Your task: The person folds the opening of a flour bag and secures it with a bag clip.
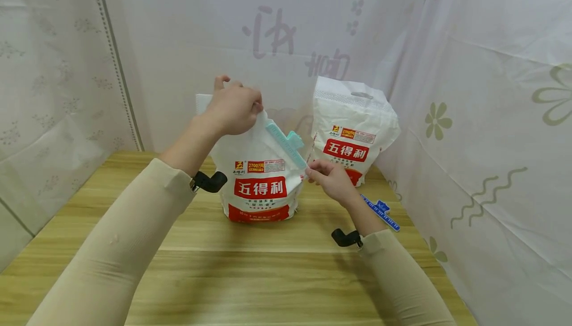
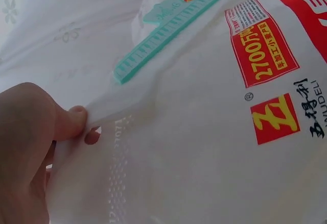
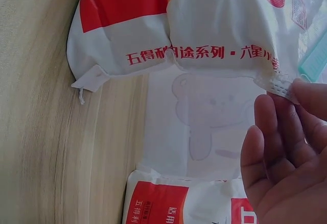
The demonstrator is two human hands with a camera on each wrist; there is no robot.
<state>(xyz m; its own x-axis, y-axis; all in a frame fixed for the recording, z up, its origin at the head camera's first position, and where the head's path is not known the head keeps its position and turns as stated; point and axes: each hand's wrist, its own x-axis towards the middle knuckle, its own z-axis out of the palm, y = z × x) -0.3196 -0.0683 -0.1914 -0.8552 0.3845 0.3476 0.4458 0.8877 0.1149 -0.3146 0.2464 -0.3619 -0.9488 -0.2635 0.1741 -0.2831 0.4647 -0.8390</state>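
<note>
Teal clip (image 1: 286, 142) runs diagonally, upper left to lower right, across flour bag (image 1: 261, 187) top. Left hand (image 1: 232, 110) pinches upper-left corner; right hand (image 1: 330, 179) fingertips pinch lower-right corner, nearer the clip's end.

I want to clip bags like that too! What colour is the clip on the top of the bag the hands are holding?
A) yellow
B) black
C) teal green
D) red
C: the long ridged clip clamped across the folded top of the near bag is teal green, seen also in the left wrist view, between the left hand and the right hand.
</note>
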